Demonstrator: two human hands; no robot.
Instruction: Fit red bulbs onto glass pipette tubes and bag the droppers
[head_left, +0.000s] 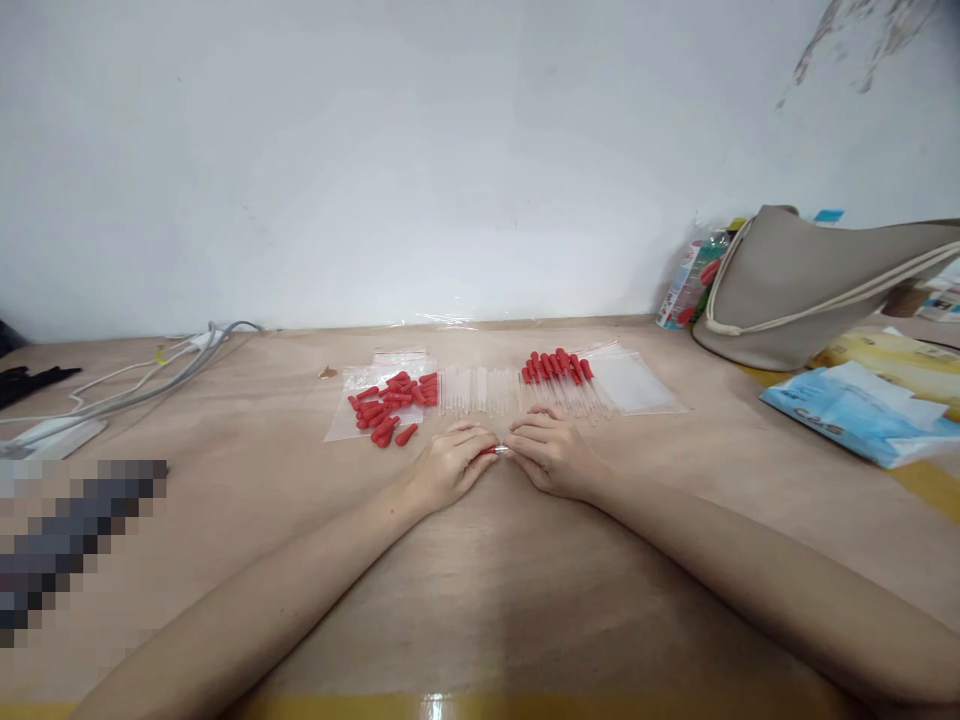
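My left hand (450, 465) is closed, pinching a red rubber dropper bulb (489, 450). Facing it, my right hand (553, 455) grips a clear glass dropper tube (502, 450) whose end meets the bulb; how deep it sits inside, I cannot tell. Just beyond the left hand, loose red bulbs (406, 434) are piled partly on a clear plastic bag (337, 425). A row of bare glass tubes (480, 390) lies past both hands. Behind my right hand are several droppers (562, 360) with red bulbs fitted on their tubes.
Another clear zip bag (652, 385) lies to the right. Farther right are a blue tissue pack (847, 410), a grey bag (817, 280) and a plastic bottle (686, 280). Cables (157, 370) run along the left, and a wall (450, 160) closes off the back.
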